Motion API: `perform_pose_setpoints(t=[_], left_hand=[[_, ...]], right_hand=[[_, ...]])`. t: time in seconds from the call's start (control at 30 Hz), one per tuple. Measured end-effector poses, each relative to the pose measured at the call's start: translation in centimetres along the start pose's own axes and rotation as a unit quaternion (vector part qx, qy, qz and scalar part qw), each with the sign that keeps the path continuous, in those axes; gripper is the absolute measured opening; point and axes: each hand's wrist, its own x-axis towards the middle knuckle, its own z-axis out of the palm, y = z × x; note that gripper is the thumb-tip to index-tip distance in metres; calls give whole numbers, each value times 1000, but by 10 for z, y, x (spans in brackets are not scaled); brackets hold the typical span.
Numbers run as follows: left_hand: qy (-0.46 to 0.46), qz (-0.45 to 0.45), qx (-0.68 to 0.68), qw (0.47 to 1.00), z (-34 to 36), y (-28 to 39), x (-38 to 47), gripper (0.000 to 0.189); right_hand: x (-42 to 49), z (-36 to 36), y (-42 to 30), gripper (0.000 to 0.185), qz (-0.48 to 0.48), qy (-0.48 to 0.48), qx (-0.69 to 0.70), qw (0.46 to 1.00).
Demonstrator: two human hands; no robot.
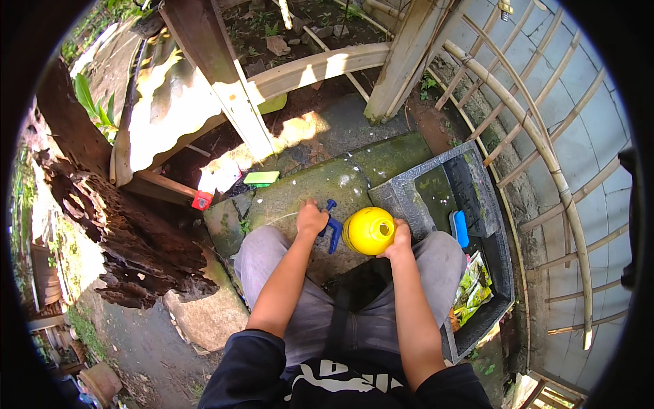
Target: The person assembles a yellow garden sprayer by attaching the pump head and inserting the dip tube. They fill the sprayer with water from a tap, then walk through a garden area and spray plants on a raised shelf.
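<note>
In my left hand (312, 219) is the blue plastic pump head of a sprayer (333, 227), with a thin pale tube running out to the left. My right hand (400, 239) grips the side of a round yellow plastic sprayer bottle (369, 230). The bottle's neck is uncapped and its round opening faces up towards me. The pump head and the bottle are apart, close together above the mossy stone slab between my knees.
A green brush (261, 178) and a red-capped packet (203, 199) lie past my left hand. At right stands a dark stone basin (503, 271) holding a blue brush (459, 228) and crumpled plastic packets (474, 289). Wooden posts, decayed wood (127, 240) and a bamboo rack (557, 174) surround the spot.
</note>
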Motion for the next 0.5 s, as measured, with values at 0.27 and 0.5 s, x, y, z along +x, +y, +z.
perform_pose_setpoints(t=[0.27, 0.5], left_hand=[[5, -201, 204, 958, 27, -47, 18, 41], [27, -126, 311, 942, 29, -74, 43, 29]], right_hand=[[-102, 37, -19, 34, -453, 75, -156, 874], [-135, 80, 25, 22, -419, -305, -278, 809]])
